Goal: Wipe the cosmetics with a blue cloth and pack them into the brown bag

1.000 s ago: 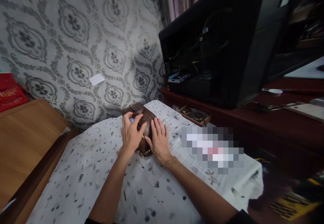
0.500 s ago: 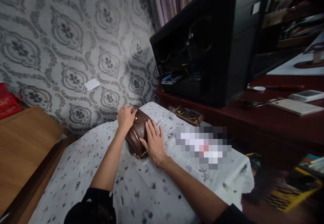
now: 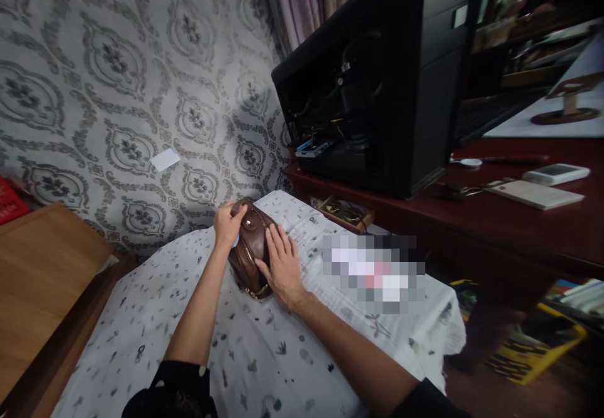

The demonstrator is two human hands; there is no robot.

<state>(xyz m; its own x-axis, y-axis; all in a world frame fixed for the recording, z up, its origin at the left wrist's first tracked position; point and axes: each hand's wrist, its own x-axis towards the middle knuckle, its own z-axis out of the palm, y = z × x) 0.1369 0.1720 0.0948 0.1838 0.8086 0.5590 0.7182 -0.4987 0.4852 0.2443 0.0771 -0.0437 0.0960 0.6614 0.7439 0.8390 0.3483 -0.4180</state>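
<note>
A brown leather bag [image 3: 255, 242] with gold-coloured trim and a chain at its near end lies on a white patterned cloth [image 3: 255, 367]. My left hand [image 3: 227, 224] grips the bag's far left end, thumb on top near a round stud. Flat against the bag's right side rests my right hand [image 3: 283, 267], its fingers extended and the thumb apart. A small bit of blue shows between my left hand and the bag.
Right of the cloth, a dark red desk [image 3: 425, 216] bears a black computer case [image 3: 358, 103], a white box [image 3: 535, 194] and small items. A small tray [image 3: 346, 214] sits below its edge. At the left stands a wooden board [image 3: 47, 279]; patterned wallpaper is behind.
The view has shifted slightly. My left hand has moved a little on the bag, uncovering more of the stud, and a bit of blue now shows beside it. My right hand stays on the bag.
</note>
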